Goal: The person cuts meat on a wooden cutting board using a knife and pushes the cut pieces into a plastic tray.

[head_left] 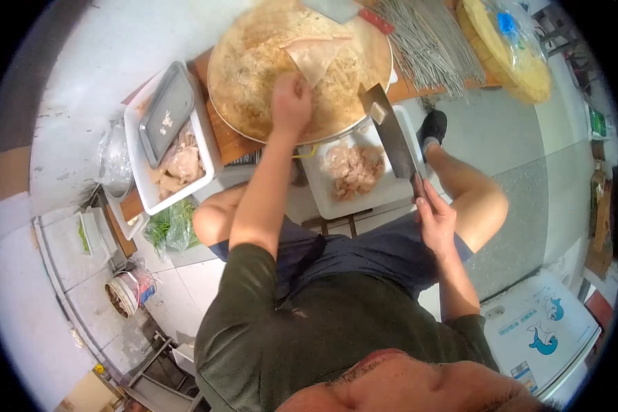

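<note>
one meat slab (314,56) beyond left hand (292,103); right hand (435,218) grips cleaver (393,137)

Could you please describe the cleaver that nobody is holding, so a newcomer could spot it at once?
Find the big round chopping board. At its far edge, beside the thin grey sticks, lies the cleaver. Its red handle sets it apart from the other cleaver, held in the right hand.

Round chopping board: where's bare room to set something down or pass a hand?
Looks free: the board left of the left hand, out to the rim; also between the pale meat sheet and the board's right rim. Crowded: far right edge, by the lying cleaver and thin sticks; near right, by the held cleaver.
</note>
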Action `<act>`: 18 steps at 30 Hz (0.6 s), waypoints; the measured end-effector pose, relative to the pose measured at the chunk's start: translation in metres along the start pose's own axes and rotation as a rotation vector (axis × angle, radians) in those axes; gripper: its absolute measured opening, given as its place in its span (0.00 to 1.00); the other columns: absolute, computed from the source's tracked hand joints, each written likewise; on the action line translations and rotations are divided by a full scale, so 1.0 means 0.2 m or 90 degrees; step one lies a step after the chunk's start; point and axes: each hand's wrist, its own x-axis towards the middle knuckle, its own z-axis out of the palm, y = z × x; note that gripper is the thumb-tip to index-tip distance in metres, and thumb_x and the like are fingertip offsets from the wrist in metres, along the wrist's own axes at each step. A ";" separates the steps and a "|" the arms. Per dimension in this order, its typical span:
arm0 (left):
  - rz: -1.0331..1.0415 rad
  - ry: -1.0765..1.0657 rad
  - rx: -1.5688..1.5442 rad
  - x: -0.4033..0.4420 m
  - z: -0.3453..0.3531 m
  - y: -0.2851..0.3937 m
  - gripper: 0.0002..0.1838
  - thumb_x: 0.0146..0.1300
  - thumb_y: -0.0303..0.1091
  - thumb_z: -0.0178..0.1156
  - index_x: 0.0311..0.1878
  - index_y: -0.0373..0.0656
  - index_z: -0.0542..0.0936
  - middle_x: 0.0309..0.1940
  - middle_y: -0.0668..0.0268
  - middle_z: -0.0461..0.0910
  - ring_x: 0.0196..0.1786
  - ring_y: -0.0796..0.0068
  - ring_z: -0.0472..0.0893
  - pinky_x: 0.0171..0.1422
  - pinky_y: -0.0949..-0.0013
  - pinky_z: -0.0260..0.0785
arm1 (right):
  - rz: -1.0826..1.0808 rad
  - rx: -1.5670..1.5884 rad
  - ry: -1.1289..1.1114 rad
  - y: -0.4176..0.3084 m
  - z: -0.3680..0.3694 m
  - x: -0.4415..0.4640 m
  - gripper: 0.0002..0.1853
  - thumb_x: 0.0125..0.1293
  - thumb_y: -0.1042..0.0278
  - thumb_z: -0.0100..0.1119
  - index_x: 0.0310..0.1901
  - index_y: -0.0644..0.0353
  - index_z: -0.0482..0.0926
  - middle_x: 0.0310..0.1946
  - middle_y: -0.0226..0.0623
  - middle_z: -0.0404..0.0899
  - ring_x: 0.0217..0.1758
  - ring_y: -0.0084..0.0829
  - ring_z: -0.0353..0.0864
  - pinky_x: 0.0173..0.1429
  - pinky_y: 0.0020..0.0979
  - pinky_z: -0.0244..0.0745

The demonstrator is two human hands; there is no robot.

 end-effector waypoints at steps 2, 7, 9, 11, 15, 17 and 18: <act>0.035 -0.001 0.113 0.23 0.08 -0.21 0.14 0.64 0.36 0.65 0.50 0.41 0.83 0.49 0.51 0.83 0.55 0.48 0.80 0.60 0.52 0.73 | -0.031 0.041 -0.014 -0.03 0.04 0.07 0.23 0.75 0.75 0.61 0.69 0.63 0.76 0.41 0.30 0.86 0.31 0.13 0.74 0.36 0.18 0.72; 0.072 -0.124 0.270 0.56 0.22 -0.34 0.18 0.62 0.43 0.66 0.51 0.44 0.84 0.52 0.50 0.82 0.59 0.47 0.79 0.63 0.51 0.73 | 0.025 0.158 -0.023 -0.07 0.11 0.23 0.24 0.76 0.74 0.59 0.71 0.62 0.74 0.42 0.32 0.85 0.26 0.16 0.73 0.29 0.20 0.70; 0.038 -0.206 0.297 0.64 0.23 -0.35 0.18 0.62 0.45 0.66 0.50 0.45 0.84 0.53 0.51 0.82 0.60 0.48 0.79 0.63 0.50 0.73 | 0.063 0.198 -0.029 -0.08 0.12 0.27 0.25 0.77 0.73 0.59 0.73 0.63 0.72 0.40 0.33 0.85 0.25 0.17 0.73 0.28 0.20 0.69; 0.028 -0.255 0.274 0.68 0.26 -0.42 0.17 0.62 0.45 0.66 0.49 0.45 0.85 0.53 0.52 0.82 0.60 0.49 0.79 0.62 0.50 0.73 | 0.096 0.219 -0.028 -0.09 0.13 0.30 0.25 0.78 0.71 0.58 0.74 0.62 0.70 0.38 0.34 0.84 0.24 0.18 0.73 0.27 0.21 0.68; 0.091 -0.144 0.284 0.62 0.22 -0.37 0.16 0.62 0.44 0.66 0.47 0.44 0.86 0.51 0.51 0.82 0.58 0.51 0.79 0.60 0.52 0.73 | 0.096 0.230 -0.061 -0.10 0.07 0.29 0.24 0.77 0.73 0.59 0.72 0.60 0.73 0.40 0.35 0.85 0.25 0.18 0.74 0.28 0.21 0.69; 0.153 -0.091 0.281 0.46 0.14 -0.17 0.16 0.61 0.42 0.67 0.48 0.43 0.85 0.50 0.51 0.82 0.56 0.50 0.79 0.61 0.52 0.73 | 0.102 0.220 -0.079 -0.12 0.01 0.24 0.23 0.76 0.74 0.60 0.71 0.60 0.74 0.41 0.34 0.85 0.26 0.17 0.74 0.28 0.21 0.71; 0.191 -0.101 0.239 0.35 0.11 -0.05 0.17 0.61 0.41 0.68 0.49 0.43 0.85 0.49 0.51 0.82 0.56 0.49 0.79 0.62 0.52 0.72 | 0.093 0.199 -0.080 -0.11 -0.01 0.22 0.23 0.76 0.74 0.60 0.71 0.60 0.75 0.41 0.34 0.85 0.26 0.17 0.74 0.29 0.21 0.71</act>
